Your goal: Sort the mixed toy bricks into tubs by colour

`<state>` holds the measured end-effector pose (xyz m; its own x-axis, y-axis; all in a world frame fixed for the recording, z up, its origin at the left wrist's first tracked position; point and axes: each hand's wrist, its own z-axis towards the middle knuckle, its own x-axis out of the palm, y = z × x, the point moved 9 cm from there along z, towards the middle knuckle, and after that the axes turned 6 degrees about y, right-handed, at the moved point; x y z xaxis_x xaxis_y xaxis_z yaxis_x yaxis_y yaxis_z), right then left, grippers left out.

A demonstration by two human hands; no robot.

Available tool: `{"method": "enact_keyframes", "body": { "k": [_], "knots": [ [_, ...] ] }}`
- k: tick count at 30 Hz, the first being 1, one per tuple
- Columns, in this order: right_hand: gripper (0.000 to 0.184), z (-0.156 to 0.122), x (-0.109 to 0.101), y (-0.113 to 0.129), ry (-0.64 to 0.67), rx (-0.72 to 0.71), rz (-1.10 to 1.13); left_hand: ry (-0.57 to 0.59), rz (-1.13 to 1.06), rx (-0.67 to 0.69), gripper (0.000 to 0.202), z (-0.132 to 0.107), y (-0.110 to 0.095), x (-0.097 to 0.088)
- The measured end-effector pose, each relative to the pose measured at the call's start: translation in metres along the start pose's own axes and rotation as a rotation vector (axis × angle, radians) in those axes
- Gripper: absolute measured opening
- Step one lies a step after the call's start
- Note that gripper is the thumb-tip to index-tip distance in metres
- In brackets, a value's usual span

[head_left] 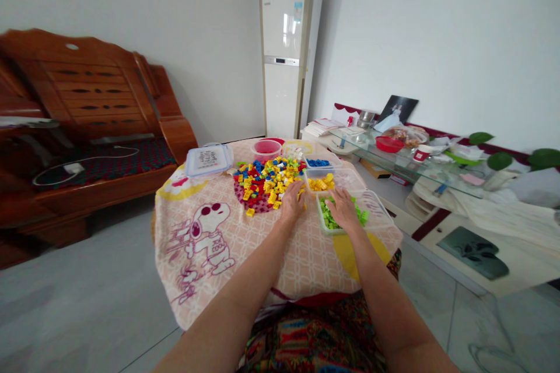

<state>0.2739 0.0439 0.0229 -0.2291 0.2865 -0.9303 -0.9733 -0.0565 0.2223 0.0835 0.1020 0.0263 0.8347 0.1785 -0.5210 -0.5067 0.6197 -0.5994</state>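
A heap of small red, yellow, blue and green bricks (265,182) lies on a pink cartoon cloth (210,233) over a small table. My left hand (292,200) rests at the heap's near right edge, fingers curled down among the bricks; what it holds is hidden. My right hand (344,208) lies over a clear tub of green bricks (329,223), fingers spread downward. Behind it stand a tub of yellow bricks (321,184) and a tub of blue bricks (318,162).
A lidded clear box (208,159) and a red-tinted cup (267,149) stand at the table's far side. A wooden bench (87,128) is on the left, a tall white air conditioner (284,41) behind, a cluttered glass shelf (394,151) on the right.
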Motion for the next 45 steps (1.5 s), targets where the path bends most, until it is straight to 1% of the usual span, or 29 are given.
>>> {"method": "enact_keyframes", "body": {
  "k": [3, 5, 7, 9, 12, 18, 22, 28, 30, 32, 36, 38, 41, 45],
  "knots": [
    [0.051, -0.001, 0.0, 0.0, 0.009, 0.017, -0.007, -0.062, 0.135, -0.119, 0.044, 0.001, 0.026, -0.025],
    [0.052, -0.001, 0.0, 0.0, 0.012, 0.027, -0.012, -0.066, 0.216, -0.191, 0.045, 0.002, 0.041, -0.037],
    [0.052, 0.0, -0.001, 0.0, 0.016, 0.031, -0.013, -0.02, 0.281, -0.255, 0.042, 0.002, 0.052, -0.04],
    [0.053, 0.001, 0.0, 0.0, 0.02, 0.028, -0.009, 0.046, 0.333, -0.314, 0.037, 0.002, 0.058, -0.039],
    [0.052, 0.001, 0.0, 0.0, 0.02, 0.019, -0.002, 0.082, 0.381, -0.375, 0.032, 0.0, 0.059, -0.038],
    [0.053, 0.001, 0.001, 0.0, 0.024, 0.016, -0.002, 0.05, 0.367, -0.387, 0.025, -0.003, 0.057, -0.041],
    [0.052, 0.002, 0.001, 0.0, 0.024, 0.008, -0.011, 0.014, 0.337, -0.367, 0.024, -0.004, 0.056, -0.044],
    [0.052, 0.002, 0.0, 0.0, 0.013, 0.02, -0.007, -0.043, 0.239, -0.303, 0.026, -0.001, 0.049, -0.046],
    [0.052, 0.001, -0.001, 0.001, 0.01, 0.028, -0.007, -0.057, 0.192, -0.262, 0.025, -0.001, 0.044, -0.044],
    [0.052, 0.001, -0.001, 0.001, 0.009, 0.036, -0.006, -0.059, 0.147, -0.208, 0.025, 0.0, 0.037, -0.039],
    [0.051, 0.0, -0.001, 0.0, 0.002, 0.041, -0.008, -0.018, 0.073, -0.073, 0.025, 0.002, 0.013, -0.016],
    [0.051, 0.001, -0.001, 0.0, -0.004, 0.028, -0.011, -0.001, 0.039, -0.031, 0.024, 0.003, 0.001, -0.003],
    [0.05, 0.001, -0.001, 0.002, -0.008, -0.002, -0.024, 0.037, 0.007, -0.018, 0.022, 0.004, -0.008, 0.014],
    [0.051, 0.001, -0.002, 0.002, 0.003, 0.006, -0.036, 0.088, 0.0, -0.023, 0.021, 0.006, -0.008, 0.027]
  ]
}}
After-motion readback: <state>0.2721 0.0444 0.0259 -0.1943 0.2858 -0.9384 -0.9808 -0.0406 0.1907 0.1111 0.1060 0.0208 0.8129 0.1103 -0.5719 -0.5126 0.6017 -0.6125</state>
